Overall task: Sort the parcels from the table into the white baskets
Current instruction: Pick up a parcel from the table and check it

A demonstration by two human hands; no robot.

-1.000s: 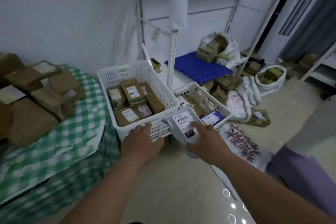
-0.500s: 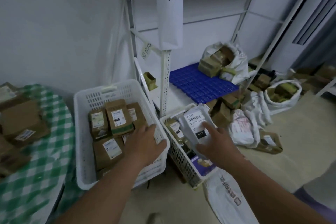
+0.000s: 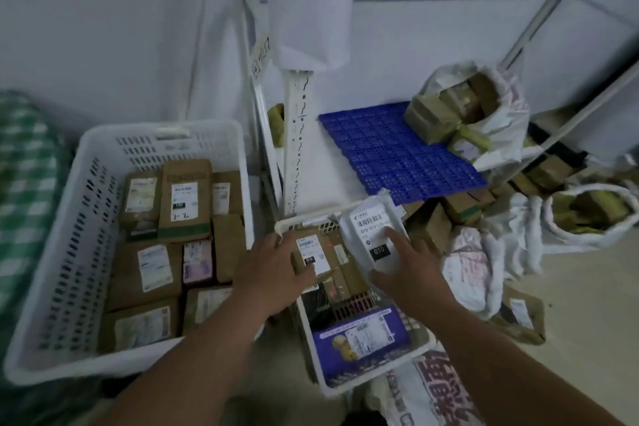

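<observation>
1. The right hand (image 3: 409, 275) holds a white plastic mailer pouch with a barcode label (image 3: 375, 233). The fingers lie on the label face and the rest of the grip wraps under its near edge, tilting the pouch over the smaller white slatted basket (image 3: 359, 387).
2. The left hand (image 3: 273, 270) grasps nothing. Its fingers lie spread on a brown cardboard parcel with a white label (image 3: 313, 254) just left of the grip, inside that same basket.
3. My reading: the pouch is about to be laid in. The left hand should hold or nudge the brown parcel toward the larger white slatted basket (image 3: 103, 183) side, so a gap opens below the grip.
4. Lower the pouch label-up, flat, into that gap before letting go, since a soft pouch can slide off tilted boxes.
5. Below the grip, nearer the person, lies a purple flat package with a label (image 3: 363, 339). Keep the pouch from covering it if room allows.
</observation>
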